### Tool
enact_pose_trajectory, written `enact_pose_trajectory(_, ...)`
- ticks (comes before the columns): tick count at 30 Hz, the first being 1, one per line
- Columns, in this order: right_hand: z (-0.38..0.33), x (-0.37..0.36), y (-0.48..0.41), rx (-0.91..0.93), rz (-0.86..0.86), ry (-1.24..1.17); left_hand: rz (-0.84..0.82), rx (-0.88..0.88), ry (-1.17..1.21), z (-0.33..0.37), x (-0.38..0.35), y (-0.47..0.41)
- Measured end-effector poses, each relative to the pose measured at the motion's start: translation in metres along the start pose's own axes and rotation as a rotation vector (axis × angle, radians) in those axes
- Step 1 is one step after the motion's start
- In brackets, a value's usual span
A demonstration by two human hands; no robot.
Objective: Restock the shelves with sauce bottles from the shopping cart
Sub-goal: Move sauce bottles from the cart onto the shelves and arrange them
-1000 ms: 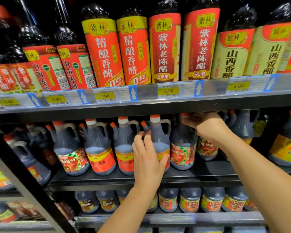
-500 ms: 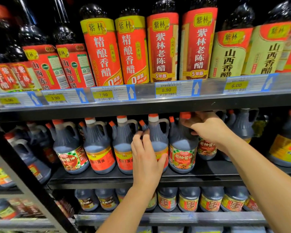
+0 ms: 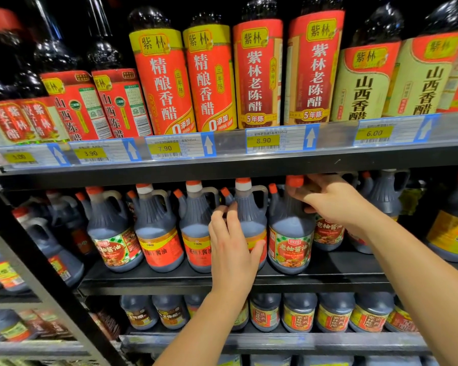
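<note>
Above the 8.90 price tag (image 3: 263, 140), the vinegar bottles (image 3: 257, 75) lose their caps to the top edge. Far left of it, the last yellow tag (image 3: 19, 157) is too blurred to read, and the fine print on every tag is too small. Below it, your left hand (image 3: 232, 249) covers the label on the white-capped jug (image 3: 251, 215). Below-right, your right hand (image 3: 331, 199) covers the right side of the neck on the orange-capped jug (image 3: 290, 233), and your forearm (image 3: 407, 260) blocks the jugs behind (image 3: 328, 233). Further down, the shelf edge (image 3: 328, 285) hides the tops of the bottom-row bottles (image 3: 333, 313).
</note>
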State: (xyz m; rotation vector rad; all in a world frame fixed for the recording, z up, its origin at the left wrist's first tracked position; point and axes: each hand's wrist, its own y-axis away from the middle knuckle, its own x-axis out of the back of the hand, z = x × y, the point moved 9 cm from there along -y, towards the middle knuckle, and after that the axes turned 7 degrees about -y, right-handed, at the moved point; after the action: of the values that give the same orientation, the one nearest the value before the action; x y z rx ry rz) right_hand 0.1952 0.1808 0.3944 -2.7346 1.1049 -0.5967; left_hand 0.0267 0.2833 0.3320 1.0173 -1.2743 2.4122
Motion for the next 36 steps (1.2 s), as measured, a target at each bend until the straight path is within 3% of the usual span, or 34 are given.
enact_pose_trajectory(6,-0.002,0.004,0.002,0.045,0.046,0.056,-0.005,0.012,-0.006,0.000,0.000,0.003)
enact_pose_trajectory(10,0.002,0.012,0.006,0.078,0.069,0.083,0.076,-0.025,0.002,0.011,0.007,0.010)
enact_pose_trajectory(15,0.007,0.054,0.017,0.121,0.389,0.168,0.138,-0.127,0.032,0.041,0.009,0.014)
enact_pose_trajectory(19,0.010,0.080,0.021,0.091,0.552,0.446,0.110,-0.174,0.023,0.065,-0.002,0.015)
enact_pose_trajectory(23,0.025,0.084,0.014,-0.073,0.507,0.583,0.059,-0.165,-0.054,0.079,-0.015,0.014)
enact_pose_trajectory(27,0.019,0.074,0.005,-0.029,0.450,0.523,0.029,-0.139,-0.117,0.078,-0.023,0.013)
enact_pose_trajectory(36,0.017,0.058,-0.027,-0.023,0.278,0.764,0.056,-0.131,-0.168,0.078,-0.027,0.013)
